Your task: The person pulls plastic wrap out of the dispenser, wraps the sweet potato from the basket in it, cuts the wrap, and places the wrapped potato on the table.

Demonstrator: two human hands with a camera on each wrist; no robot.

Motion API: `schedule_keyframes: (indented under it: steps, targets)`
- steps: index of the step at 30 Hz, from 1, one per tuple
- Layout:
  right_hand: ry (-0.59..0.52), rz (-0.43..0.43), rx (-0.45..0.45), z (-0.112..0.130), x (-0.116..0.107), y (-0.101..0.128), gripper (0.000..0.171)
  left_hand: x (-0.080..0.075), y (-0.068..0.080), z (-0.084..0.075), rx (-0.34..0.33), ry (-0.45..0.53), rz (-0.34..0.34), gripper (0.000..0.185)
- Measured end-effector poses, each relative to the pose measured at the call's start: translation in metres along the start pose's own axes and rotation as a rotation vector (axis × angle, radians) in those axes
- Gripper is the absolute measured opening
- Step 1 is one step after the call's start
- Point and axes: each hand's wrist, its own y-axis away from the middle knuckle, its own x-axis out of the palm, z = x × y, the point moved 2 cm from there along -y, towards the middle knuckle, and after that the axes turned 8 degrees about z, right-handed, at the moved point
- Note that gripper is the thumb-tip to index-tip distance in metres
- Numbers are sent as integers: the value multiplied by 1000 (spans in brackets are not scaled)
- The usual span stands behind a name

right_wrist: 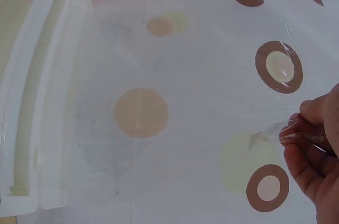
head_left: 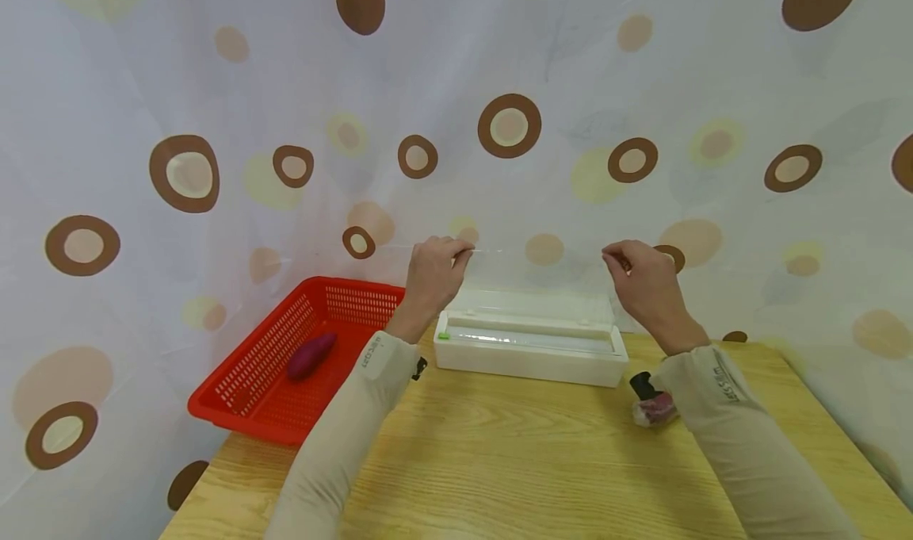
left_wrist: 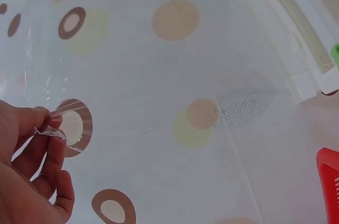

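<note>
Fingers [left_wrist: 53, 163] pinch clear film [left_wrist: 153, 113] stretched between left hand [head_left: 433, 274] and right hand [head_left: 645, 282].

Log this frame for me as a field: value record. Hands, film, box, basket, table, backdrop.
left hand: pinches clear film
right hand: pinches the same film, apart from the left hand
film: spans between the hands; whether it still joins the box cannot be told
white box: on the table, clear lid open, green piece at its left end
red basket: left of the box, holds one purple vegetable
table: wooden; purplish item beside the right sleeve
backdrop: pale, with brown and yellow spots
</note>
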Motion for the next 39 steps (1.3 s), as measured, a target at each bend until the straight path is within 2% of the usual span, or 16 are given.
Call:
schedule_keyframes:
  steps: [4,9,20,24,29,35,39]
  targets:
    - [4,2,-20,4,-5,4,10,-4,4,-2,8,18,2,10]
    - [12,-15,-88,11,-11,16,9,-14,14,-7,21,28,30,11]
    - [-29,-25,-224,28,-19,54,17,-33,48,-18,117,50,113,9]
    - [-71,-26,-291,32,-19,72,7,-38,66,-21,156,66,176,8]
    - [-96,17,-350,38,-16,97,35,-43,90,-25,247,74,271,8]
    - [-155,81,-412,43,-9,130,34,-42,117,-27,372,82,437,8]
    - [-245,149,-487,42,3,153,27,-35,134,-29,407,109,574,6]
